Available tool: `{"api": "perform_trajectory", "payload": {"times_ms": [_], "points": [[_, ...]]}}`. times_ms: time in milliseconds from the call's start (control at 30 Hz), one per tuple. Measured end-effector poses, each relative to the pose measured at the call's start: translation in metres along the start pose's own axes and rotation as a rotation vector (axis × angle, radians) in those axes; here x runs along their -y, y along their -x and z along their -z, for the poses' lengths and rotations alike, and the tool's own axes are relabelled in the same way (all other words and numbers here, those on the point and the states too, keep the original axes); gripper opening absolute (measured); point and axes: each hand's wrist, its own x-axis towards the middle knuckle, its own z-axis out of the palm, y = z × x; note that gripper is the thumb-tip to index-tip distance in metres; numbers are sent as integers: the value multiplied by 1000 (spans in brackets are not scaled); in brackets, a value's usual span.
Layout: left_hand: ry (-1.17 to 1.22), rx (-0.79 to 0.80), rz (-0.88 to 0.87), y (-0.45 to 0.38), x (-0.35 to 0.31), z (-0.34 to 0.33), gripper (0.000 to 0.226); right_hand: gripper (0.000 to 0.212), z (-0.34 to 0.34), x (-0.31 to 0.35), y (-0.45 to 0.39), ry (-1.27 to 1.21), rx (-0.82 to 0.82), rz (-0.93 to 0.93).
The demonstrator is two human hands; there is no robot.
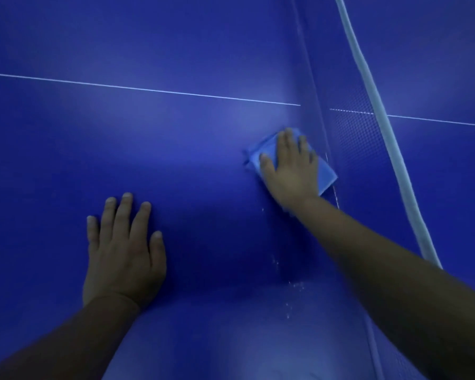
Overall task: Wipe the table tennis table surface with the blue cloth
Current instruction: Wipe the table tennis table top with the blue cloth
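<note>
The blue table tennis table fills the view, with a thin white centre line running across it. A folded light-blue cloth lies flat on the surface close to the base of the net. My right hand presses down on the cloth with straight, spread fingers. Only the cloth's corners and right edge show from under the palm. My left hand rests flat on the bare table nearer to me, fingers straight, holding nothing.
The net runs from the upper middle to the lower right, topped by a white band. Beyond it lies the table's other half. Small pale specks dot the surface along the net's base.
</note>
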Motion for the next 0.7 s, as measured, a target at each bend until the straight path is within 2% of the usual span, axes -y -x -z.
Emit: {"api": "perform_trajectory", "payload": {"times_ms": [167,233,267,300,400,467,533,633,700], "points": [[8,-3,11,0,-1,1,70,66,-3,-15,171,22,71,758],[21,-1,10,-1,-2,1,72,64,-1,-32,173,50,136,954],[21,-5,4,0,-2,2,73,64,-2,-36,156,51,123,963],[21,-13,-1,0,-2,2,73,65,-4,-36,132,39,102,884],[34,-19,-4,1,1,0,75,72,2,-25,67,-26,45,396],[59,-9,-5,1,3,0,77,76,-1,-20,79,-26,31,219],[133,-13,-12,2,5,1,79,75,-5,-15,138,-30,-15,259],[297,-57,-2,16,9,11,78,68,-9,-21,228,-84,17,381],[258,-74,-28,36,17,16,73,64,-8,-21,222,-111,0,370]]}}
